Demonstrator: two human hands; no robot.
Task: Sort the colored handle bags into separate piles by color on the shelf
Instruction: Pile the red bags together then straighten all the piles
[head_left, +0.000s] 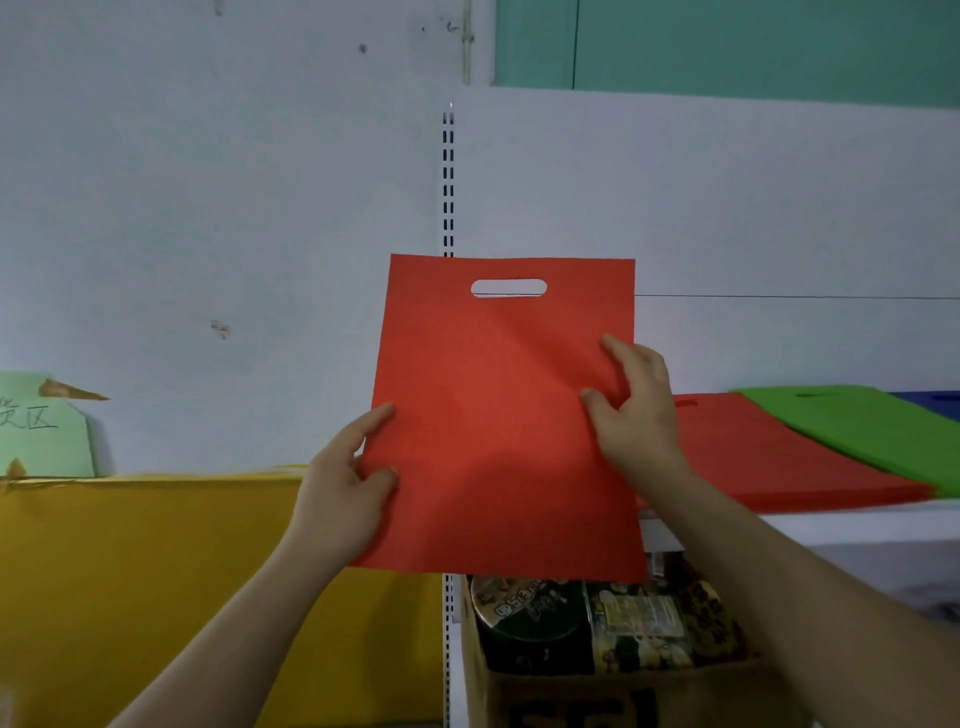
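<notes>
Left hand (345, 499) pinches the red handle bag (493, 441) at its 8 o'clock edge, right hand (636, 410) at 3 o'clock. The bag hangs upright, long axis 12-to-6. The red pile (769, 457) lies on the shelf (857, 525) at 3 o'clock, nearest the right hand.

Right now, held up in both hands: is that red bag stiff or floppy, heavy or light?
Likely light: the red bag holds flat on edge pinches from left hand and right hand. Soft creases suggest it flops one-handed.
</notes>
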